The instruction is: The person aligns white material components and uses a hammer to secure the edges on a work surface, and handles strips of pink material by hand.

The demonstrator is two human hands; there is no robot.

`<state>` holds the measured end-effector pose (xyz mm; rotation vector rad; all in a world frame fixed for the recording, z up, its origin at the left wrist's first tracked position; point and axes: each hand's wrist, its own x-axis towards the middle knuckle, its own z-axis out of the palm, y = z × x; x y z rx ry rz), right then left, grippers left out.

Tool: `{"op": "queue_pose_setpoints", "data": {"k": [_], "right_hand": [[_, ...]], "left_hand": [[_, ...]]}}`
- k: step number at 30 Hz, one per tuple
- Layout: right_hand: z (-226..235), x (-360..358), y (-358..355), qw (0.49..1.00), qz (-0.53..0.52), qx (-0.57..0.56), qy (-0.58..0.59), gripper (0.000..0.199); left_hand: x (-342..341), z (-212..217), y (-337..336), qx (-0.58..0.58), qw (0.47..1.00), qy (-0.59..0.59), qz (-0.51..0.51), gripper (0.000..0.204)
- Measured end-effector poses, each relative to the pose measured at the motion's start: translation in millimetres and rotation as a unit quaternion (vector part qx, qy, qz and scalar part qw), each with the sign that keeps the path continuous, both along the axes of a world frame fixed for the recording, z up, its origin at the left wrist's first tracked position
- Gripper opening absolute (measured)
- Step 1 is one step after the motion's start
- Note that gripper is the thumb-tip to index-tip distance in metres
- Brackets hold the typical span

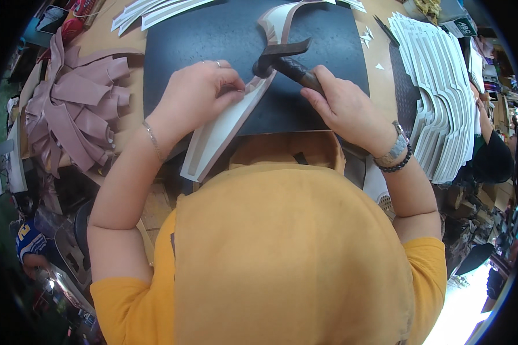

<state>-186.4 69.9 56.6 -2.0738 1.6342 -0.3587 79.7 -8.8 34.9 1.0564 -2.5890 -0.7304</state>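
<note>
- Strip (228,123), pale-faced with mauve edges: middle of the frame, on the dark board (181,43). Its near end overhangs the board's lower edge, just above my apron (293,241); its far end bends at top centre.
- Long axis: slantwise, lower left to upper right, running between my hands. Strip lies right of and below my left hand (207,92), left of my right hand (345,106).
- Left is the nearer: fingers curled in at the strip's left edge, fingertips at or on it. Firm pinch or light rest, I can't tell.
- Right is clenched round the handle of the hammer (292,69), apart from the strip. Handle points up and left, across the strip's axis; head sits over the strip, just beyond my left fingertips. Contact between head and strip: can't tell.
- Left of frame: heap of mauve pieces (80,109).
- Upper right: overlapping row of white strips (437,98), small white scraps (366,38) between it and the board.
- Upper left: more pale strips (155,12), fanned.
</note>
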Motion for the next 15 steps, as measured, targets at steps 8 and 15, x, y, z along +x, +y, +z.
{"op": "queue_pose_setpoints", "data": {"k": [8,15], "right_hand": [[15,12,2,1.000,0.025,-0.008,0.003,0.029],[17,16,3,0.999,0.035,-0.018,0.028,0.030]], "left_hand": [[0,-6,10,-0.148,0.989,-0.010,-0.012,0.007],[-2,-7,17,-0.156,0.988,0.006,0.021,0.008]]}}
